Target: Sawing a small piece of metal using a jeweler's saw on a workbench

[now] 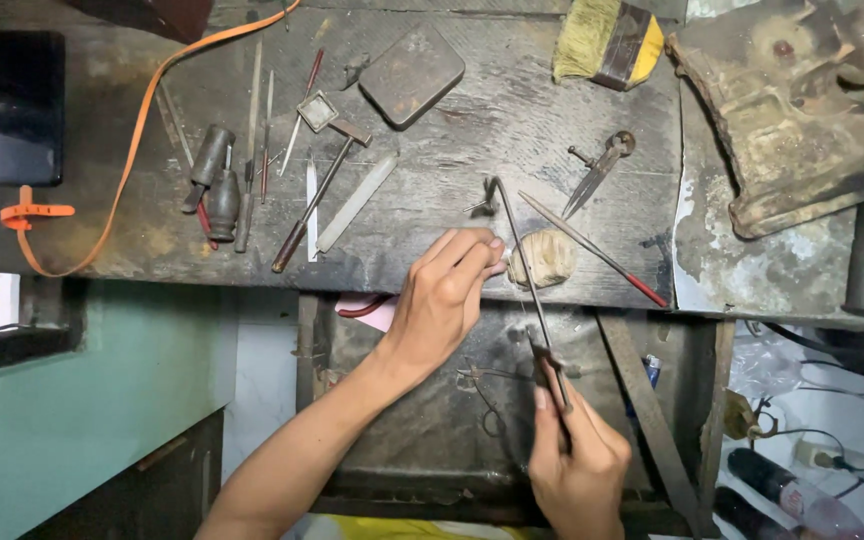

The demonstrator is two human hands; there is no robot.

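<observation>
Thin saw frame [524, 262] (dark, slanted)

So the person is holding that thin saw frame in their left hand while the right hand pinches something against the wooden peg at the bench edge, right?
Not quite: the hands are swapped. In the head view the right hand grips the thin saw frame by its handle, and the left hand pinches something small against the wooden peg at the edge of the bench. What is pinched is too small to tell.

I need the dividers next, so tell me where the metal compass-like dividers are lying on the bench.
In the head view, the dividers lie on the right part of the dark wooden bench, below the yellow brush and above the red-tipped file.
</observation>
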